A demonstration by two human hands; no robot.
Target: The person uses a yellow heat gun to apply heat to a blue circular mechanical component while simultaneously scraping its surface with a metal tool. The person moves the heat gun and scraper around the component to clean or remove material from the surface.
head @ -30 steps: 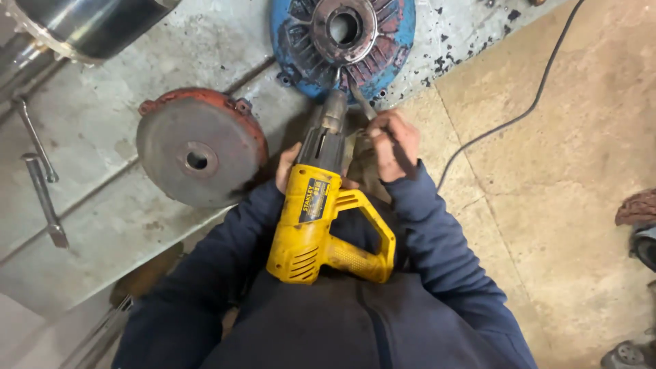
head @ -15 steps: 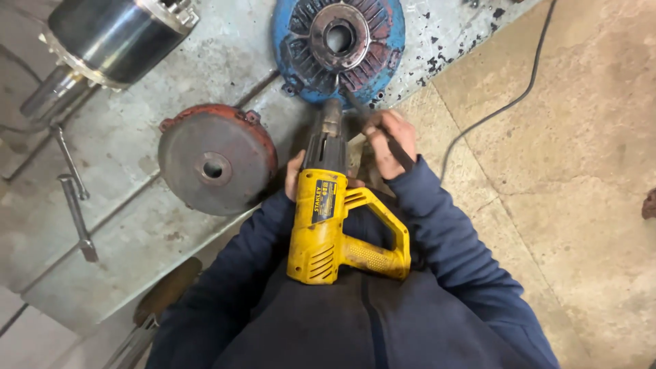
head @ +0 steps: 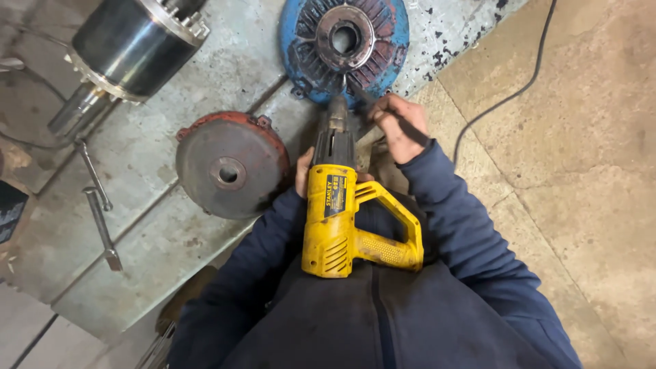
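Head view: my left hand [head: 303,172] is wrapped around the yellow heat gun [head: 342,219], mostly hidden behind it, nozzle toward the blue motor end cover [head: 304,41]. My right hand [head: 398,126] pinches a thin dark tool [head: 383,113], probably a scraper, tip on the cover's rim. Red cover [head: 232,164] just left.

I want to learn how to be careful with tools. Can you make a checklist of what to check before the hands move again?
1. Heat gun steadied: ok, left hand is on its barrel.
2. Nozzle aimed at blue cover: ok.
3. Right hand gripping dark tool: ok.
4. Right hand away from the hot nozzle: not ok, it is close beside it.
5. Cable away from the work: ok.
6. Gun switched on: cannot tell.
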